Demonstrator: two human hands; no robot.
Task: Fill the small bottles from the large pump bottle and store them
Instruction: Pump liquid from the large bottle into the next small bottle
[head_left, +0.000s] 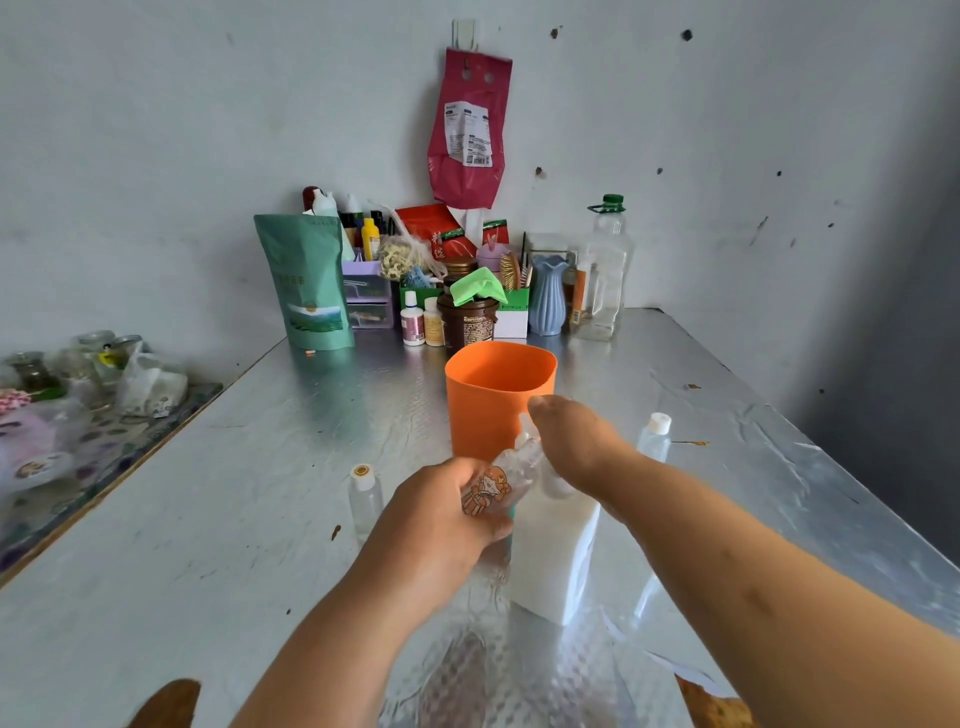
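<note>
1. Here, the left hand (447, 514) grasps a small clear bottle (498, 480) with a cartoon sticker, its fingers wrapped round the lower body.
2. That bottle is tilted. Its long axis runs from the left palm up and away to the right, so the neck ends just under the right hand (571, 441).
3. The right hand sits on top of the large pump bottle (556, 551) and covers the pump head. Its fingers are hidden beneath the back of the hand, so I cannot tell whether they curl round the head or only press on it.
4. The next stroke depends on neck and spout lining up at the left edge of the right hand. The left hand is the nearer one for any correction.
5. Two capped bottles wait: one just left of the left hand (365, 501), another beyond the right hand (655, 439).
6. The orange cup (498, 395) stands just beyond both hands and is, by my judgement, where the filled bottles go.
</note>
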